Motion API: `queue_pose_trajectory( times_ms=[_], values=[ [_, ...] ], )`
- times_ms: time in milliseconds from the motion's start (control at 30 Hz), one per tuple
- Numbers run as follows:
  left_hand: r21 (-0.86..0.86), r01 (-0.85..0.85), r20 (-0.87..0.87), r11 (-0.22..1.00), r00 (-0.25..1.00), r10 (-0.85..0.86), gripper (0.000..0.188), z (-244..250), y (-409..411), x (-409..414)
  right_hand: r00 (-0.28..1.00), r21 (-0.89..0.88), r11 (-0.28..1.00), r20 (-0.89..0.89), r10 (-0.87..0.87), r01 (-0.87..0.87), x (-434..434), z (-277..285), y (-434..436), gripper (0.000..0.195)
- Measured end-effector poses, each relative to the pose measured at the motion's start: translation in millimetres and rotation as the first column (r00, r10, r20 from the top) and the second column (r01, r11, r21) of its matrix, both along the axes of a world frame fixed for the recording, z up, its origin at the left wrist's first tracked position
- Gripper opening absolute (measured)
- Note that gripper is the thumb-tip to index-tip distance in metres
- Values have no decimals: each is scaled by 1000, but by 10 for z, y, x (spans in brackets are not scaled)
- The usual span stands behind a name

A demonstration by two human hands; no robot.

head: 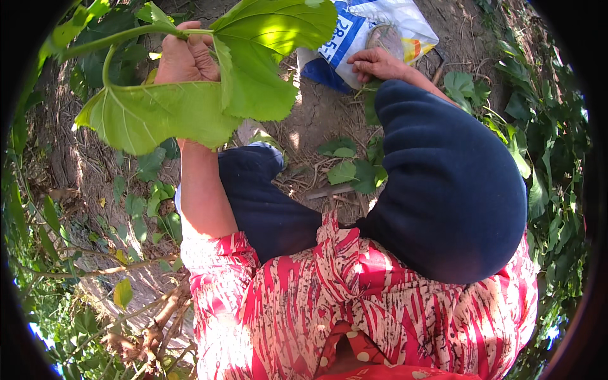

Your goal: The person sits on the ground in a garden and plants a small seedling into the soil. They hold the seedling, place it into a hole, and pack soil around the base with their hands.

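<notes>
My left hand (183, 59) is raised at the upper left, its fingers closed around a green leafy stem (142, 32). Broad, toothed green leaves (256, 61) spread from this stem and cover part of my wrist. Beyond my bent right knee, my right hand (373, 64) is low over a printed plastic sack (339, 40), with its fingers curled. Whether those fingers grip anything cannot be made out. A rounded greyish-brown thing (385, 39) rests on the sack just past this hand; its kind is unclear.
Dry soil (308, 114) with straw and fallen leaves (349, 166) lies before me. A thin tool with a wooden handle (437, 75) is partly visible right of the sack. Dense foliage (551, 190) lines the right side. Woody branches (161, 323) stand at the lower left.
</notes>
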State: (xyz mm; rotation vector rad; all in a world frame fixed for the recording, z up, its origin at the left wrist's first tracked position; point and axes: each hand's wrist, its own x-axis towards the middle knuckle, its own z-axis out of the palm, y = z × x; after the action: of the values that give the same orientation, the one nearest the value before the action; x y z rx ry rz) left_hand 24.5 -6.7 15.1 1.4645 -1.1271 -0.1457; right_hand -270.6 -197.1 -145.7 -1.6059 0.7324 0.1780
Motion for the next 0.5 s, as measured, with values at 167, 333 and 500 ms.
queue_pose_trajectory(
  times_ms=[167,333,500],
  values=[
    [-25,-56,109,998,992,59,20,65,-56,-172,1000,24,999,7,-22,22,-5,12,-1,30],
    [83,-124,0,989,992,125,22,163,-15,-246,1000,-7,1000,-5,-28,28,-5,41,5,30],
    [61,-180,63,982,982,176,24,142,26,-196,999,-8,999,7,-51,51,7,4,17,30]
  ],
)
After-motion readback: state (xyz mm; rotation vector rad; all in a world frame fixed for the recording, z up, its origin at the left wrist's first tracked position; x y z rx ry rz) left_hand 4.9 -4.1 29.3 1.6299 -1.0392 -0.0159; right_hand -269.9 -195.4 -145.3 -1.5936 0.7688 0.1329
